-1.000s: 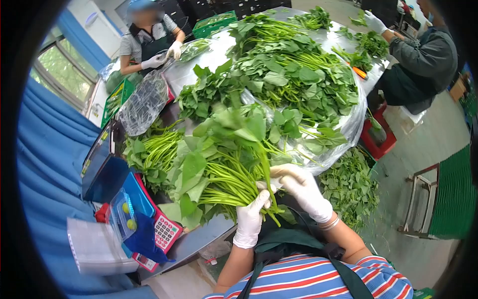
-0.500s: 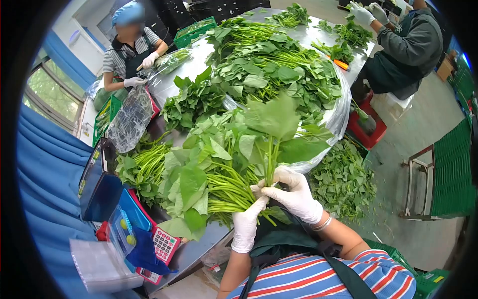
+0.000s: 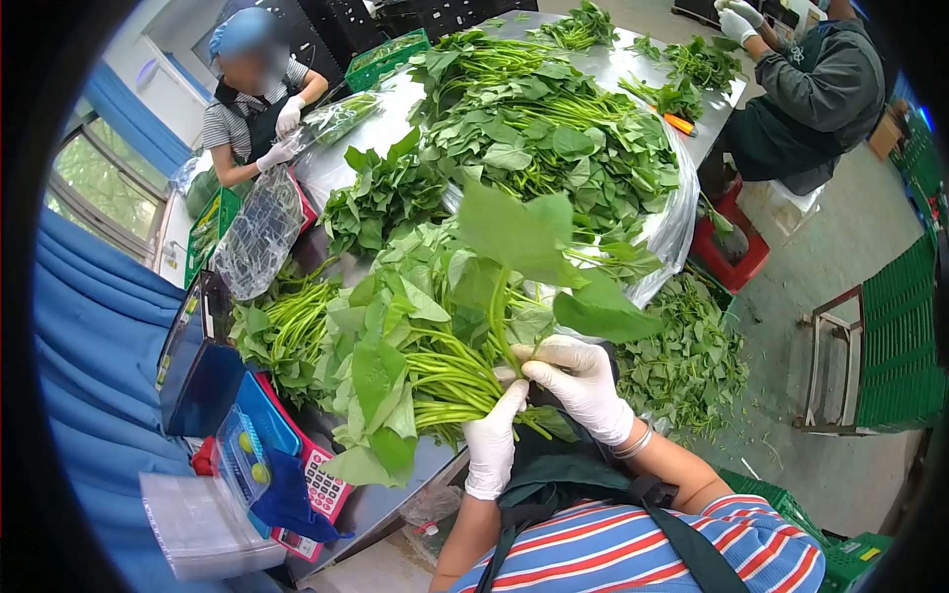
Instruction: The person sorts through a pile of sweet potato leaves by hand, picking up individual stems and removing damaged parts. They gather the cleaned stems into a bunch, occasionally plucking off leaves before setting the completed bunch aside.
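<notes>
My left hand [image 3: 489,443], in a white glove, is closed around the stem ends of a bunch of leafy greens [image 3: 450,381]. The broad leaves of this bunch spread away to the left. Thumb and fingers of my gloved right hand [image 3: 585,387] pinch a leafy stem [image 3: 497,314] beside the bunch, close to my left fingertips. Large leaves at the stem's top are slightly blurred. Beyond my hands, a big heap of leafy greens [image 3: 554,128] covers much of the metal table [image 3: 386,124].
A pink calculator [image 3: 324,484] and a clear plastic box [image 3: 203,524] sit at the left. Across the table, a person [image 3: 252,109] handles bagged greens; another person [image 3: 820,89] is at the right. A red stool [image 3: 732,247] and more greens [image 3: 682,361] are on the right.
The stem in my right hand has tilted left, its leaves swinging with it. My right hand has shifted slightly. The person at the left has raised their hands a little.
</notes>
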Demonstrator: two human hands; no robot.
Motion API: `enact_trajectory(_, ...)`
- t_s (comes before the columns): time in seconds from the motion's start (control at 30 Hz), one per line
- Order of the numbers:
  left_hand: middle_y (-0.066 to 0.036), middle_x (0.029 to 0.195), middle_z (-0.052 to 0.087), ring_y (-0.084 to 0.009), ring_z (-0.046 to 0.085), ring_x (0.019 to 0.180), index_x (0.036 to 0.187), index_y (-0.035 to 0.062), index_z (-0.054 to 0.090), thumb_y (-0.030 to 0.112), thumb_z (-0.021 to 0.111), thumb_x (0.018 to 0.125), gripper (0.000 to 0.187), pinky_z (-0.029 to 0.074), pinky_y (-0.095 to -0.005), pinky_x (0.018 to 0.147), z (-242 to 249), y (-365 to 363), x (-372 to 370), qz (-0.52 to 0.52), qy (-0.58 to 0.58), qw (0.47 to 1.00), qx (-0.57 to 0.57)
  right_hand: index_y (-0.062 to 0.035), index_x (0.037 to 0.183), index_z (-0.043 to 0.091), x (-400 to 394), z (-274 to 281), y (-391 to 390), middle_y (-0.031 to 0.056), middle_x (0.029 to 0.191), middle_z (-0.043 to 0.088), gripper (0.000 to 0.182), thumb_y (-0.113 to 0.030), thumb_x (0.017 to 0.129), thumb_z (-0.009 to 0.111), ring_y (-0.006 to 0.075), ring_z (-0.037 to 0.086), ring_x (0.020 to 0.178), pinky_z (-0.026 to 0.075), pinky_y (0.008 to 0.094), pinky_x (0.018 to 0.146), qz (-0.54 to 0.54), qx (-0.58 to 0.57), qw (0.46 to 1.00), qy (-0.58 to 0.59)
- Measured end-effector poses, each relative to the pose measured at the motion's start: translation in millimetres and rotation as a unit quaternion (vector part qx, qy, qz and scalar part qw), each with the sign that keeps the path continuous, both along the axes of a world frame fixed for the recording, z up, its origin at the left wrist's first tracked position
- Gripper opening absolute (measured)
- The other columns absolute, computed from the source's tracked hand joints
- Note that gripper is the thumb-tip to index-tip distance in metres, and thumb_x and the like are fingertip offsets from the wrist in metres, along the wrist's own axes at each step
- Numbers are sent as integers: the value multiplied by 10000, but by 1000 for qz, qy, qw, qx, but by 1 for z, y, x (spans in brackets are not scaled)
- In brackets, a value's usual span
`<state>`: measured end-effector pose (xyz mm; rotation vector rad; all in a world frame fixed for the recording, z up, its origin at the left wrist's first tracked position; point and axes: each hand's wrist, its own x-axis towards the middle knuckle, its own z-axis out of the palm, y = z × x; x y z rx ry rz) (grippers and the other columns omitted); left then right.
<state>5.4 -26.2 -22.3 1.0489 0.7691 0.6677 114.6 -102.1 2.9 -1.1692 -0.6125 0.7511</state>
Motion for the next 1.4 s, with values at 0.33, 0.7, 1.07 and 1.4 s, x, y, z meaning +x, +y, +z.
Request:
enact_trajectory(0.33, -19, 795, 563, -76, 489, 667, 928, 6, 567, 13, 580, 826, 103, 402, -212, 607, 14, -4, 4, 44, -29, 999, 2, -18, 880, 625, 0, -19, 0, 79, 817, 621, 107, -103, 816, 609, 156, 578, 707, 464, 250, 638, -7, 116, 963, -242)
enact_trajectory(0.7, -137, 852, 622, -88, 462, 575, 988, -5, 503, 20, 557, 838, 161, 391, -206, 532, 10, 8, 3, 13, -105, 993, -44, -14, 838, 568, 13, -8, 11, 6, 776, 579, 76, -84, 811, 582, 73, 544, 718, 446, 231, 678, -37, 51, 998, 21)
enact_trajectory(1.07, -85, 740, 620, -85, 494, 562, 982, -4, 553, 74, 549, 852, 152, 384, -198, 528, 4, -1, 0, -5, -57, 998, -10, 14, 814, 573, 17, 8, 20, 64, 757, 598, 79, -53, 792, 609, 122, 571, 678, 449, 251, 581, 28, -11, 998, -63)
enact_trajectory(1.4, -43, 678, 573, -93, 485, 552, 892, -21, 577, 83, 542, 848, 118, 370, -210, 516, 11, 8, 7, 87, -39, 995, 3, -33, 936, 612, 0, -18, -9, 87, 864, 618, 206, -145, 768, 656, 232, 597, 769, 481, 302, 692, 68, 175, 893, -409)
